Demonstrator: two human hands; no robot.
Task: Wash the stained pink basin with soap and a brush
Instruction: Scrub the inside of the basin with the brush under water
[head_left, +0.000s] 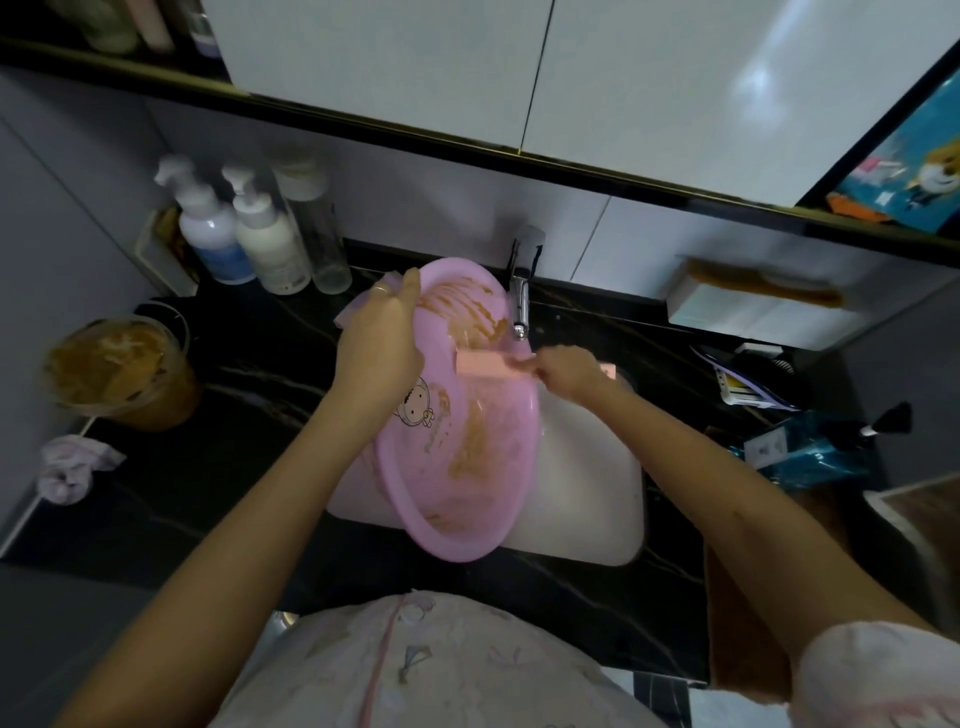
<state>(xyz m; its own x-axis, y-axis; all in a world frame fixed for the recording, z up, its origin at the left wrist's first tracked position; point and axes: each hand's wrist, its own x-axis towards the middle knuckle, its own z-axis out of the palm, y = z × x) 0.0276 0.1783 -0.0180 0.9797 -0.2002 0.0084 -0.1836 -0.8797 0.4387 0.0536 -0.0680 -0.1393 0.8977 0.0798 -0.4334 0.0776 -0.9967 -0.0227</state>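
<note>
The pink basin (467, 467) sat at the centre of the frame, tilted up on its edge over the white sink (587, 483), with its open side facing right and up. Brown smears (470, 452) streaked its inner wall and a cartoon figure showed near its left rim. The left hand (382, 343) clasped the basin's upper left rim, thumb inside and fingers curled behind. The right hand (569, 371), at the basin's right rim, was clenched round a pink brush (488, 364), whose long head reached left across the inside of the basin. The chrome faucet (521, 306) stood just above the brush. In the upper left, two pump bottles (213, 234) and a clear bottle (322, 234) stood on the dark countertop (234, 467). At the left edge were a clear cup of brown paste (122, 371) and, below it, a crumpled pale cloth (72, 465).
</note>
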